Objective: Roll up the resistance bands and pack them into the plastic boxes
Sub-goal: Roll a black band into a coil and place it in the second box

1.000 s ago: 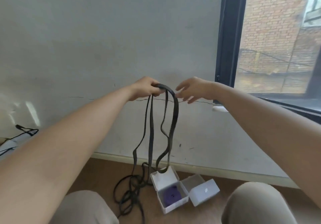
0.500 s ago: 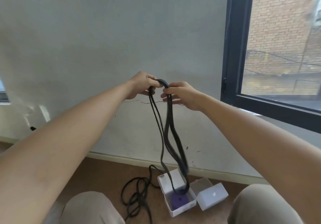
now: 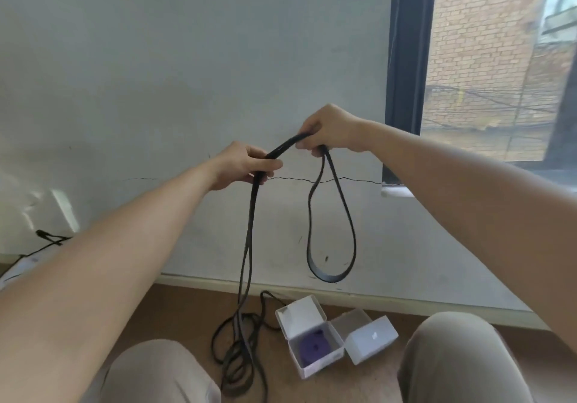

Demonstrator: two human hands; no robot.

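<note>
Both the left hand (image 3: 246, 165) and right hand (image 3: 331, 130) clench a flat black band (image 3: 282, 148), loop dangling

On the floor (image 3: 187, 312), a rolled band (image 3: 313, 348) lies in the left box (image 3: 321, 364), the right box (image 3: 371, 340) touching it; the resistance band (image 3: 282, 148) trails down just left.

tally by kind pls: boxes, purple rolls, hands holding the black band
boxes: 2
purple roll: 1
hands gripping the black band: 2, left hand and right hand
total: 5
</note>
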